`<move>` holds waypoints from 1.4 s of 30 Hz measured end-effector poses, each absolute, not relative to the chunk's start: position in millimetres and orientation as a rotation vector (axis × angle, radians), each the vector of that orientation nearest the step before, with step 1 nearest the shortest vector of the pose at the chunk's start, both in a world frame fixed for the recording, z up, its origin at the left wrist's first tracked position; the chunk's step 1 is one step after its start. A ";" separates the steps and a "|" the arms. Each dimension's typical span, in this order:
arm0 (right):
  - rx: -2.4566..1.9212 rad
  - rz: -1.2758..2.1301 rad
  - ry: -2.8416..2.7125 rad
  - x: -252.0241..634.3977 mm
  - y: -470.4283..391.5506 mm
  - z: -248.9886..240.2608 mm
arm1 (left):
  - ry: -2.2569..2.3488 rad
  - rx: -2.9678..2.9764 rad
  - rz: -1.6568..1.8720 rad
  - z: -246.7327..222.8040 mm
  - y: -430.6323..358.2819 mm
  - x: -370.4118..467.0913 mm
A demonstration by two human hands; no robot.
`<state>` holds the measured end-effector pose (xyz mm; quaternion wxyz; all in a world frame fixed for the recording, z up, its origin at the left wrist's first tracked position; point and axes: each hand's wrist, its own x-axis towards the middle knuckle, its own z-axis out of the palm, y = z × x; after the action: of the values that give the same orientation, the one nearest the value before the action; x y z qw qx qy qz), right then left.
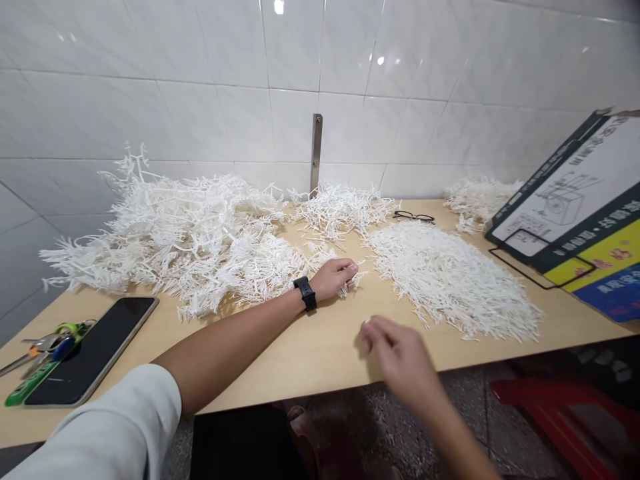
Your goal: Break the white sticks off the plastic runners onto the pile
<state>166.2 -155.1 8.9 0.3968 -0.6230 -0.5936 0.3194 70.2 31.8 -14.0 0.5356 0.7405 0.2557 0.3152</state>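
My left hand, with a black watch at the wrist, is closed on a white branched plastic piece whose thin prongs stick out past the fingers. Beside it spreads a big heap of white branched plastic clusters. My right hand is over the table's front edge, slightly blurred, its fingers curled and thumb pressed in; whether anything is between them is hidden. To the right lies a flat pile of loose short white sticks, apart from both hands.
A smaller heap of white pieces lies at the back, near glasses. Another heap is beside a printed box with a black wire frame. A phone and keys lie left. A red stool stands below.
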 end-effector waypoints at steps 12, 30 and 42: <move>-1.756 0.610 -1.429 214.6 -99.0 8.8 | 0.446 1.847 0.692 -6.4 20.8 65.2; -1.581 0.683 -1.319 191.3 -104.3 -5.4 | 0.360 1.929 0.643 -5.7 13.1 65.3; -1.472 0.997 -1.516 166.1 -139.3 -0.9 | 0.636 1.700 0.810 -10.2 29.6 65.8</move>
<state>166.1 -139.3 -0.9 0.3918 -0.5796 -0.5969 0.3928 65.8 29.6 -10.2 0.5454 0.7170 0.2682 0.3414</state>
